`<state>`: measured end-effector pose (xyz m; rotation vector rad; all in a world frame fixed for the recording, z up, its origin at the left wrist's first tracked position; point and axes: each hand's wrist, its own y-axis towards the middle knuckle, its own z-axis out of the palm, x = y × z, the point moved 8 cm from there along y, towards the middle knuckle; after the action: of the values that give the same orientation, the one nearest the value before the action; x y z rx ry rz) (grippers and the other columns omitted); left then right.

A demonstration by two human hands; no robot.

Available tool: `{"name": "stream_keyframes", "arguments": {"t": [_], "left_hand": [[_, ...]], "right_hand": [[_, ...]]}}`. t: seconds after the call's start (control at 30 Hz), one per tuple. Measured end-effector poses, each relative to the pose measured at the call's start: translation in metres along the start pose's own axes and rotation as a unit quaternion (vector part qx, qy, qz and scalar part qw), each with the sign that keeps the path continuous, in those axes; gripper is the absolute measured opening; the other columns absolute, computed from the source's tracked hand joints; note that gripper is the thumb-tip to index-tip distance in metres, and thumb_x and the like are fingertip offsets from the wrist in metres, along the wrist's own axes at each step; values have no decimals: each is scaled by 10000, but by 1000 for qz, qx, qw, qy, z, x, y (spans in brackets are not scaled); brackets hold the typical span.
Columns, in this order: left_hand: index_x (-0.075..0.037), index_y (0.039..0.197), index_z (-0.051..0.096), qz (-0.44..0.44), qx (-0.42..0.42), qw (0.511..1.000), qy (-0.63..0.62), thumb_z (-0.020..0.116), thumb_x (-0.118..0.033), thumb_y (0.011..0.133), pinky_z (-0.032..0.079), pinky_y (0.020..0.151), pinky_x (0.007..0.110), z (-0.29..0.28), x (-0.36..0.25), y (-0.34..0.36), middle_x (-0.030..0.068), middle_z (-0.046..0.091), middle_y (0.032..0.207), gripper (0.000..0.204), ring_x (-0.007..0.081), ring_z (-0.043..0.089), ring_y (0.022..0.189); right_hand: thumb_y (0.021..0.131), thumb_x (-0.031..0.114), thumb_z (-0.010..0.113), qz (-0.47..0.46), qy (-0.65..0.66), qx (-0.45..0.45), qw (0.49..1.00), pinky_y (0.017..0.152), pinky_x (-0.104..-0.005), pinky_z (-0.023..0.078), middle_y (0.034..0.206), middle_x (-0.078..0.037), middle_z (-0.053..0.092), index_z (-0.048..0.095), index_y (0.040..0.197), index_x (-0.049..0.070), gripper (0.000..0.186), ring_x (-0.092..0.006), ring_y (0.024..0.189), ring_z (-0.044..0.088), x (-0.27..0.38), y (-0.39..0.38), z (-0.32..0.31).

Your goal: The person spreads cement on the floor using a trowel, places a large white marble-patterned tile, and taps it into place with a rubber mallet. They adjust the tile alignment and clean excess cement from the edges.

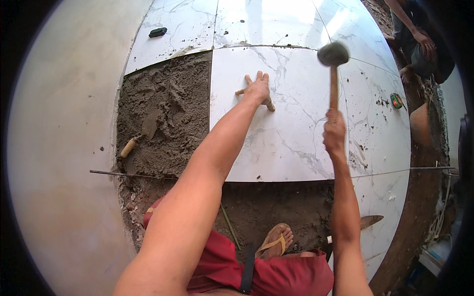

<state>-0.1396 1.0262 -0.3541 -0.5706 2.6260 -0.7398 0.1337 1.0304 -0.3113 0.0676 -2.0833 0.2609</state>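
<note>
My left hand (257, 92) lies with its fingers spread on a large white marble-patterned tile (291, 133). In my right hand (335, 130) is the wooden handle of a rubber mallet (333, 54), its black head raised above the tile's far right corner and slightly blurred. Left of this tile lies a bed of wet grey mortar (173, 98). A pointing trowel (143, 133) with a wooden handle rests on the mortar, its blade partly smeared with it.
A string on metal rods (429, 168) crosses near the tile's front edge. A tape measure (396, 100) and a dark block (158, 32) lie on neighbouring tiles. Another blade (370, 221) is beside my right forearm. A person (424, 44) crouches at the far right. A wall (64, 123) borders the left.
</note>
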Motion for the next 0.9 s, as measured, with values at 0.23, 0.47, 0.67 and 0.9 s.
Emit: {"name": "stream_keyframes", "arguments": {"t": [0.23, 0.47, 0.67, 0.9], "left_hand": [[-220, 1528, 112, -10, -18, 1000, -8, 932, -360, 492, 333, 947, 793, 10, 0, 18, -27, 71, 1595, 1328, 452, 27, 1432], [-164, 1529, 95, 63, -52, 996, 32, 882, -505, 519, 234, 1022, 729, 35, -4, 48, 70, 58, 1595, 1324, 427, 43, 1444], [76, 1482, 52, 86, -27, 986, 144, 815, -561, 626, 96, 1191, 469, 18, 1, 21, 276, 110, 1554, 1312, 332, 103, 1469], [68, 1487, 14, 71, -8, 989, 131, 822, -605, 580, 45, 1193, 467, 27, 8, 32, 278, 4, 1563, 1388, 355, 35, 1472]], "right_hand": [[1005, 349, 423, -67, -109, 2, 992, 620, -426, 443, 694, -206, 525, 490, 1046, -44, 401, -272, 664, 565, -56, -77, -8], [1002, 370, 466, -16, -68, 78, 995, 523, -359, 431, 634, -108, 502, 487, 1038, -9, 381, -171, 590, 527, -74, -173, -23], [984, 411, 468, -48, -14, 115, 992, 585, -425, 472, 665, -163, 572, 493, 1050, 44, 374, -327, 622, 615, -11, -220, -7], [951, 382, 520, -70, -43, 186, 979, 617, -524, 463, 754, -213, 619, 491, 1043, 87, 310, -444, 738, 631, -1, -233, 15]]}}
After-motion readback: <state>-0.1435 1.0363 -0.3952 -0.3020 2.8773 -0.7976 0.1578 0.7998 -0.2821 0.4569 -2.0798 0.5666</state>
